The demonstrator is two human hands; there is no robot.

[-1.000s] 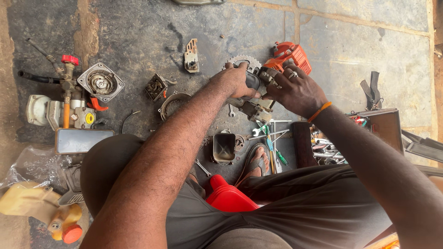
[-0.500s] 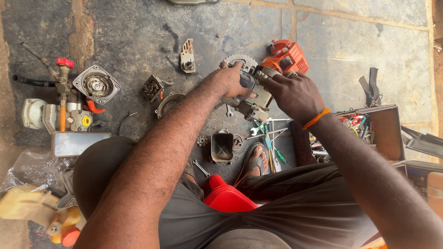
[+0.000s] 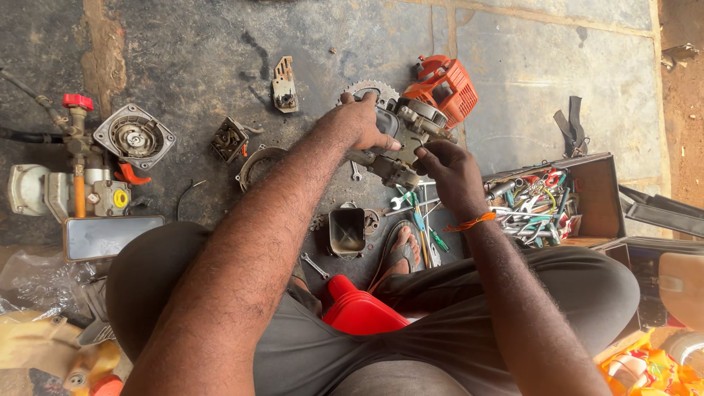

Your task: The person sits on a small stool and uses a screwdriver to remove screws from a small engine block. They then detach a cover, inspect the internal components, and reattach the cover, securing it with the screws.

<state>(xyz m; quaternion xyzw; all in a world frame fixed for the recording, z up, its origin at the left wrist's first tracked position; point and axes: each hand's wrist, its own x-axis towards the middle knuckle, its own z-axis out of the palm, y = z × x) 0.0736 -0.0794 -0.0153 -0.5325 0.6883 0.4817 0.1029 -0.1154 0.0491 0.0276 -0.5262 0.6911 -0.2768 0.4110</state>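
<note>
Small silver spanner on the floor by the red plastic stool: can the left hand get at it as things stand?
Probably not right now: the left hand is gripping the grey engine block, and the small silver spanner lies under that forearm.

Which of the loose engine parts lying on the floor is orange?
The ribbed orange engine cover, lying just beyond the grey engine block that both hands hold. The recoil starter housing and the small black cup-shaped part are grey or dark.

My left arm extends forward with the elbow nearly straight; my left hand (image 3: 363,121) is palm-down, fingers curled closed and thumb pointing right. My right arm reaches in from the right, elbow bent; my right hand (image 3: 451,172) sits just below, fingers flexed in a grip. Both forearms are bare.
</note>
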